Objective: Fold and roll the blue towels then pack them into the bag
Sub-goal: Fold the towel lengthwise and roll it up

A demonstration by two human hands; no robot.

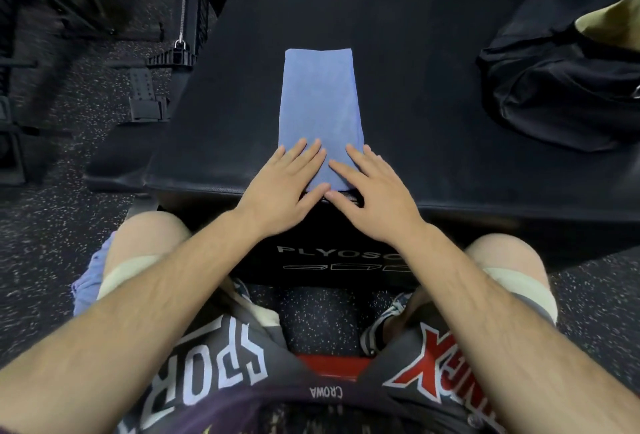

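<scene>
A blue towel (320,101), folded into a long narrow strip, lies flat on the black padded plyo box (433,114), running away from me. My left hand (284,184) and my right hand (370,191) rest side by side on the strip's near end at the box's front edge, fingers straight and pressing the cloth down. A black bag (568,87) sits on the box at the right, its mouth open at the top. More blue cloth (88,281) hangs beside my left thigh.
Gym floor of speckled rubber surrounds the box. Black machine parts and a cable with a handle (173,55) stand to the left. Weight racks line the back. My knees flank the box's front face.
</scene>
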